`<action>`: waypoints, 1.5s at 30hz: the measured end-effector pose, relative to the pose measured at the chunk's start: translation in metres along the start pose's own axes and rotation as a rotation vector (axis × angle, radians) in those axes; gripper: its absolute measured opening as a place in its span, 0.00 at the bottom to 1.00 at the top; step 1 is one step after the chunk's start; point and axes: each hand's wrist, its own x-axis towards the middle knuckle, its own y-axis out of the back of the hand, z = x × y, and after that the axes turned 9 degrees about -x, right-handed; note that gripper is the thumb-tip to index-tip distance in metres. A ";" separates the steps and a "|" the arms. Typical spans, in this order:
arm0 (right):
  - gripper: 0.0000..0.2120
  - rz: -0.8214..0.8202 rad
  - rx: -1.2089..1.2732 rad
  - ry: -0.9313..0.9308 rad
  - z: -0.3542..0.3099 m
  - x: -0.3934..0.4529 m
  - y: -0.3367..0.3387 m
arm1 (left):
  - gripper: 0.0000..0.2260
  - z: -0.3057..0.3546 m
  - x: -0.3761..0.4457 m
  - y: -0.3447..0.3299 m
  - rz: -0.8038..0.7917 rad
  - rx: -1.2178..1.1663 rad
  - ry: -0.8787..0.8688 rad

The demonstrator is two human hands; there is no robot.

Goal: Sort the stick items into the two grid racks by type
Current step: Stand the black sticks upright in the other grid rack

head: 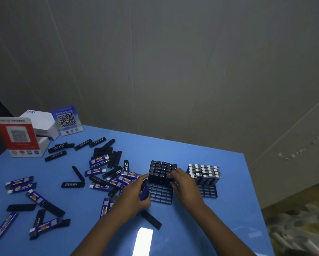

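Note:
Two black grid racks stand on the blue table (201, 228). The left rack (160, 195) holds several upright black sticks (161, 169) in its far rows. The right rack (208, 192) holds several blue sticks with white caps (204, 172). My left hand (136, 194) grips a blue stick (144, 191) and a black one beside the left rack. My right hand (180, 182) rests its fingers on a black stick at the front right of the black group. Many loose black and blue sticks (107, 174) lie scattered to the left.
A red QR stand (18, 137), a white box (40, 122) and a blue QR card (67, 120) sit at the table's far left corner. One black stick (151, 219) lies between my forearms. The table's right edge drops off beyond the right rack.

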 end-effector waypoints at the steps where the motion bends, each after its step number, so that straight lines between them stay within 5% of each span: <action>1: 0.10 -0.011 -0.006 0.001 0.001 0.000 0.000 | 0.33 0.002 0.001 -0.001 -0.005 -0.002 -0.007; 15: 0.04 -0.185 0.776 -0.213 -0.015 -0.011 0.055 | 0.31 0.025 0.028 -0.033 -0.106 0.023 -0.065; 37: 0.10 -0.271 0.914 -0.226 -0.009 -0.023 0.062 | 0.37 0.029 0.019 -0.037 -0.176 0.017 -0.038; 45: 0.07 -0.305 1.008 -0.253 0.013 -0.034 0.085 | 0.30 0.055 0.016 -0.058 -0.178 0.022 -0.063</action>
